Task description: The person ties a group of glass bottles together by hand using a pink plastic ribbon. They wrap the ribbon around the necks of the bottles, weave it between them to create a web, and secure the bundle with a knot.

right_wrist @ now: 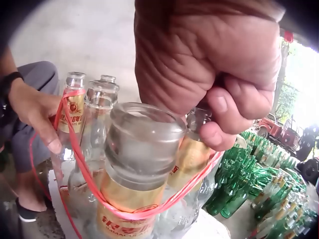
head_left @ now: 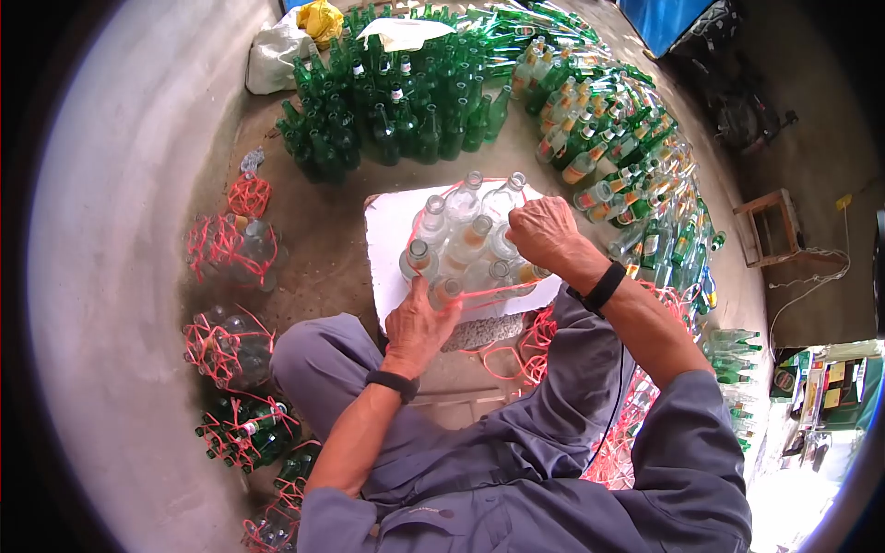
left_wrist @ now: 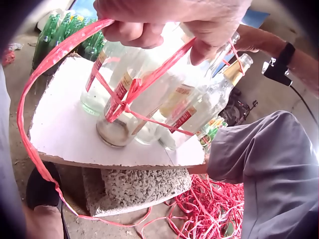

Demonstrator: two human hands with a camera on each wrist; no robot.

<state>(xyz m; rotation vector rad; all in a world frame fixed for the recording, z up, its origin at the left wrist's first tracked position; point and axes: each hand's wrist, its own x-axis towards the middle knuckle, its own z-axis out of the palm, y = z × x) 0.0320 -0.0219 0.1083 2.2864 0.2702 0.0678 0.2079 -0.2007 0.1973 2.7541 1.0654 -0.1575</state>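
Gripping a flat pink plastic ribbon (left_wrist: pixel 162 72) round clear glass bottles (head_left: pixel 470 235)

Nearest, the left hand (head_left: pixel 422 327) has its fingers curled at the near side of the cluster, pinching the ribbon. Across from it, the right hand (head_left: pixel 546 235) is clenched beside the bottle necks; the ribbon runs up to its fingertips, so it seems to grasp that too. Between the hands, the bottles stand upright, close together, on a flat white board (head_left: pixel 387 221) over a grey speckled block (left_wrist: pixel 144 189). They should be stiff, slippery and breakable, light singly but weighty as a group; the necks look the surest hold for one bottle, the lower bodies for steadying several. The ribbon should be soft, easily twisted, best held close to the glass. Lower down lies a tangled heap of pink ribbon (left_wrist: pixel 209 209); farther off, dark green glass bottles (head_left: pixel 406 111) stand massed on the floor
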